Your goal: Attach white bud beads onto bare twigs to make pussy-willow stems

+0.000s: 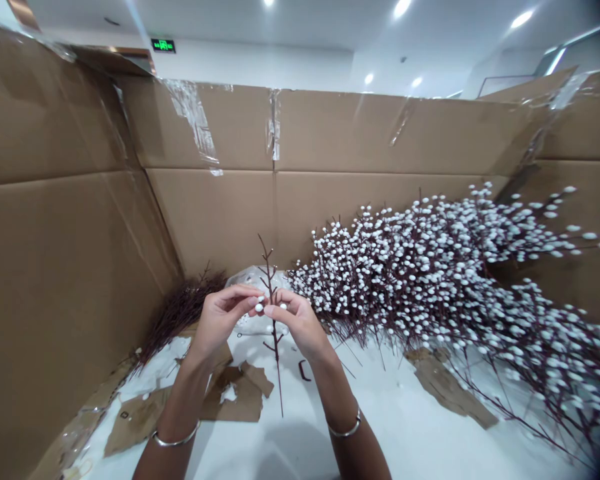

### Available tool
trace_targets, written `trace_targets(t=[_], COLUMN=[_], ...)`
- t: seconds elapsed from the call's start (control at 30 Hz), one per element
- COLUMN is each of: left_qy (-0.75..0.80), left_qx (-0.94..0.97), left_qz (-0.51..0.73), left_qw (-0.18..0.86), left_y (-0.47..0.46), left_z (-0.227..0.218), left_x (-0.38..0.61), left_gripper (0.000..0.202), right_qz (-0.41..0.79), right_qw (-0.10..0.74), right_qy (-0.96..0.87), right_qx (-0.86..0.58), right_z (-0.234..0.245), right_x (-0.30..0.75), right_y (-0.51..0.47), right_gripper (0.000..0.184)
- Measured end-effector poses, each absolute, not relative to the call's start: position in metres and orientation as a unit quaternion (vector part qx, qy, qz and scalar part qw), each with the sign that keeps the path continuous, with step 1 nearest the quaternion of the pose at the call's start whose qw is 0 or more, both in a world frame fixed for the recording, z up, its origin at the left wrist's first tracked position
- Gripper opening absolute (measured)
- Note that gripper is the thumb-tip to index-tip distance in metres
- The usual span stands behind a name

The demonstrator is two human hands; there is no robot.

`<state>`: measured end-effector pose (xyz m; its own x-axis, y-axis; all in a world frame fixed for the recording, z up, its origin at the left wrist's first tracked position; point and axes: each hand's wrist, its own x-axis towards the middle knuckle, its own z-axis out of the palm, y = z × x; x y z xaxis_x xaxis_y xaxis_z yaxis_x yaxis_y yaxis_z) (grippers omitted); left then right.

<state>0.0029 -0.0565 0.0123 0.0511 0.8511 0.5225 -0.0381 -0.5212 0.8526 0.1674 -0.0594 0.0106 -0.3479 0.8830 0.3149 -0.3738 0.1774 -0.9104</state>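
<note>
In the head view my right hand [303, 327] is closed on a thin dark-brown artificial branch [276, 350]. The branch stands nearly upright, with short side twigs and a long bare lower stem. My left hand [221, 319] pinches small white berries [259, 307] between thumb and fingertips, just left of the branch. Another white berry [283, 307] shows by my right fingers. Whether the berries at my left fingertips touch a twig, I cannot tell. Behind my hands lies a clear plastic bag [250, 327] with white bits in it, partly hidden.
A large heap of white-berried branches [405, 267] fills the right side. At the left lies a bundle of bare brown branches [187, 313]. Torn cardboard pieces [240, 400] rest on the white tabletop [290, 440]. Tall cardboard walls [220, 213] enclose the back and sides.
</note>
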Motion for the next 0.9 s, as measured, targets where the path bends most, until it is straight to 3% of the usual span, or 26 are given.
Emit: trace_targets(t=[0.9], left_qy=[0.329], left_qx=[0.634], left_qz=[0.615], left_qw=[0.335], left_y=[-0.0599], left_z=[0.0112], left_x=[0.0111], left_gripper=[0.011], right_qz=[0.608], right_qw=[0.549], right_qy=[-0.532], right_qx=[-0.214], right_z=[0.0062], right_x=[0.1642], right_y=[-0.0543], right_gripper=[0.015])
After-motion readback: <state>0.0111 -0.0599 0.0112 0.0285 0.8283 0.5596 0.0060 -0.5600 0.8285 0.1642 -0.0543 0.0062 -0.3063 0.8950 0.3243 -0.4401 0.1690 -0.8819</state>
